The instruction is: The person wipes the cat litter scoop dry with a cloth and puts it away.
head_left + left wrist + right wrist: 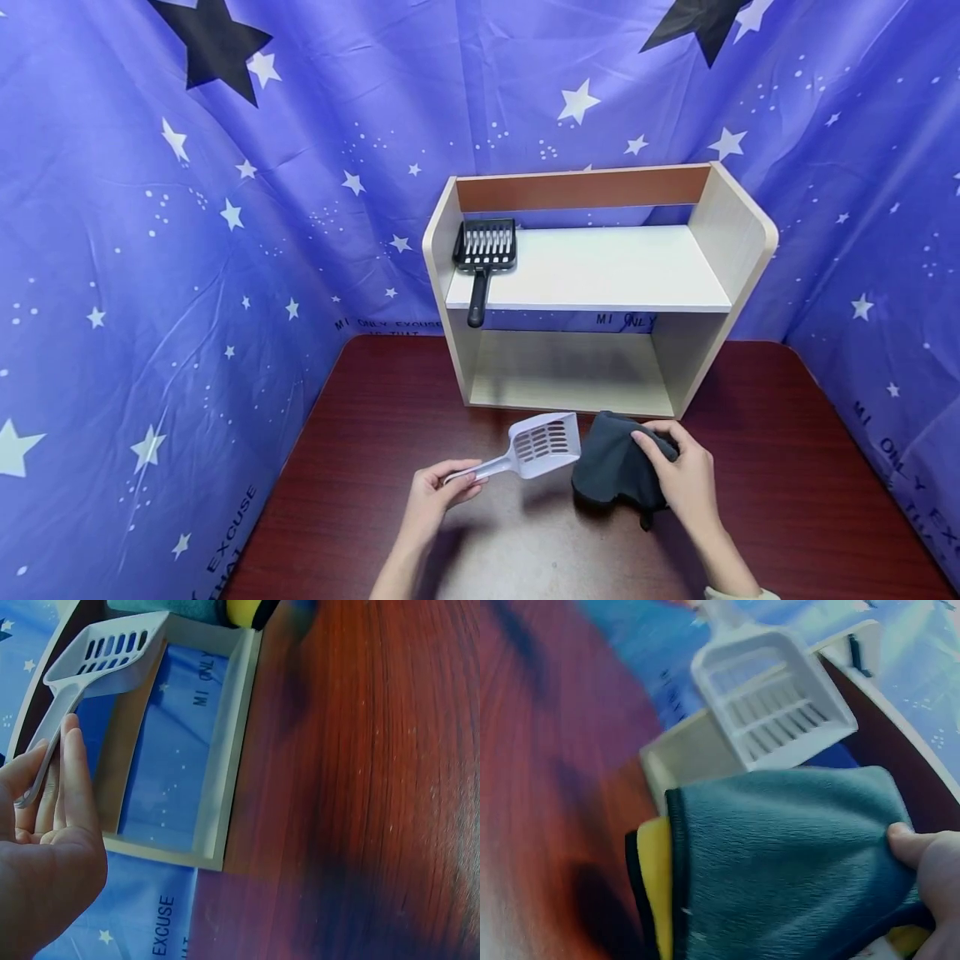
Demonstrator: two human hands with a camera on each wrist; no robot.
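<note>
My left hand (437,497) pinches the handle of a pale grey-white slotted litter scoop (542,447), its head pointing right above the table. In the left wrist view the thumb and fingers of that hand (64,817) hold the handle's end, and the scoop (112,656) is tilted. On the right, my right hand (686,473) grips a dark cloth (618,462) by its upper right part. Seen in the right wrist view, the cloth (787,855) is grey-green with a yellow reverse and black edging. Its left edge hangs close beside the scoop's head.
A two-tier wooden shelf (592,268) stands at the back of the red-brown table (360,467). On its upper board, at the left, lies a black slotted litter scoop (486,250), its handle sticking out over the front edge. Blue star-patterned curtains (315,208) surround the table.
</note>
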